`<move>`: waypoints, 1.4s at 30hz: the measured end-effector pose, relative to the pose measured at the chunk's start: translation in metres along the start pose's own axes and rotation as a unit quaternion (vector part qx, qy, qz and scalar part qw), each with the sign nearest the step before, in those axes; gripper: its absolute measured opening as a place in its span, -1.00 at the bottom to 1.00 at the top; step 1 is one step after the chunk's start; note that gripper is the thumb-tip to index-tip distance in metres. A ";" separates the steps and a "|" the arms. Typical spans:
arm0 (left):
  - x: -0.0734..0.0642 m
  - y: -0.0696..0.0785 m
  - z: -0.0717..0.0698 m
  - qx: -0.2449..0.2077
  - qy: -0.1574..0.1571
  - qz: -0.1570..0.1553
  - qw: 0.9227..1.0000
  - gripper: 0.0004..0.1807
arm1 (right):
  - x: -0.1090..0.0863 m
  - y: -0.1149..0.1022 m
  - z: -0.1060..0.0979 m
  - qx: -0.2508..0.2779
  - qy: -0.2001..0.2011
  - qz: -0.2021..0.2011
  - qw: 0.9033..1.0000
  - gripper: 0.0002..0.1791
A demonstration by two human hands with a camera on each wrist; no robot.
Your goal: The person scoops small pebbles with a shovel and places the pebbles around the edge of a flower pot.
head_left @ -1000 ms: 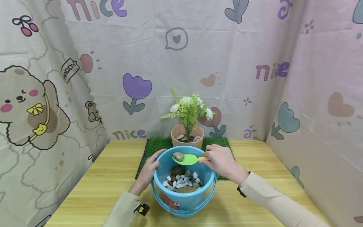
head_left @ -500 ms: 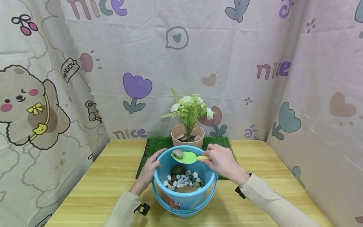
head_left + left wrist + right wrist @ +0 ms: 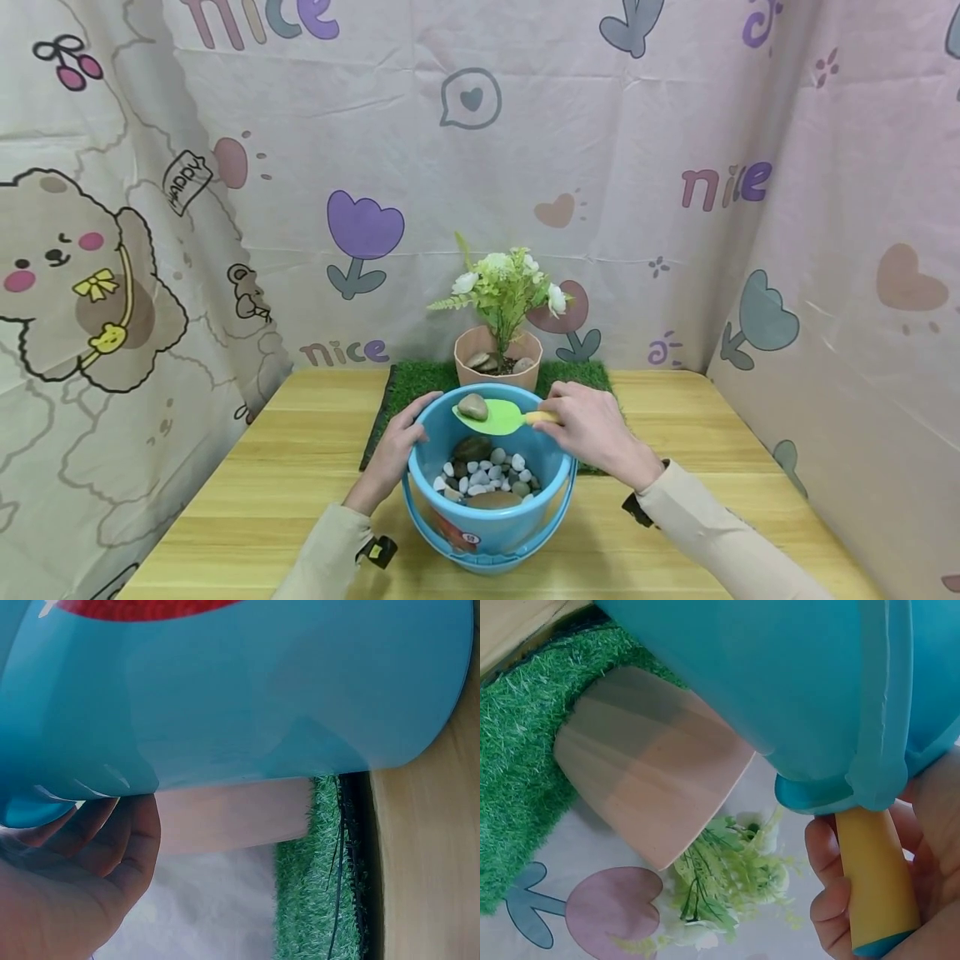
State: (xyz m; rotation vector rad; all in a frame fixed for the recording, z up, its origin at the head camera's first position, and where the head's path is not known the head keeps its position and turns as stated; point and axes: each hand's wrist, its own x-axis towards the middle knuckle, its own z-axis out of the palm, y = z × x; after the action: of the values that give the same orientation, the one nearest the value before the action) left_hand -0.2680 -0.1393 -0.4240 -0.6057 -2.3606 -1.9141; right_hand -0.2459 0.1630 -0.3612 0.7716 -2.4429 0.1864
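Note:
A blue bucket (image 3: 491,533) stands on the table, with white and grey pebbles (image 3: 480,478) and a few larger brown stones inside. My left hand (image 3: 392,454) grips its left rim, thumb over the inner side; in the left wrist view the fingers (image 3: 139,844) lie against the outer wall. My right hand (image 3: 592,429) holds a toy shovel by its yellow handle (image 3: 877,881), fingers wrapped round it. The shovel's green blade (image 3: 501,418) is over the bucket's opening and carries one brownish-grey stone (image 3: 473,407) near its tip.
Behind the bucket, a pink flowerpot (image 3: 498,371) with white flowers (image 3: 504,283) and stones stands on a green turf mat (image 3: 420,379). The bucket's handle (image 3: 885,712) hangs down at the front. A printed cloth (image 3: 465,167) encloses the wooden table (image 3: 285,467) at the back and sides.
The shovel has risen very slightly with the stone still on its blade. The left hand stays on the bucket rim.

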 end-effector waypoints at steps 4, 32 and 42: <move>0.000 0.000 0.000 -0.002 -0.001 0.003 1.000 -0.32 | 0.000 0.001 -0.001 0.005 -0.005 -0.004 1.000 -0.80; -0.001 0.001 0.000 0.003 0.008 -0.008 1.000 -0.31 | 0.012 0.017 -0.024 0.038 -0.039 0.014 0.998 -0.83; 0.000 0.002 0.001 0.001 0.011 -0.010 1.000 -0.32 | 0.025 0.029 -0.028 0.043 -0.047 0.041 0.997 -0.85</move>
State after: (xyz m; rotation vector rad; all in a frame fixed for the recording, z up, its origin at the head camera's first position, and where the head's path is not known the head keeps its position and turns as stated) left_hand -0.2670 -0.1377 -0.4227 -0.5604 -2.3643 -1.9154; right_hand -0.2653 0.1829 -0.3230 0.7321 -2.5718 0.2954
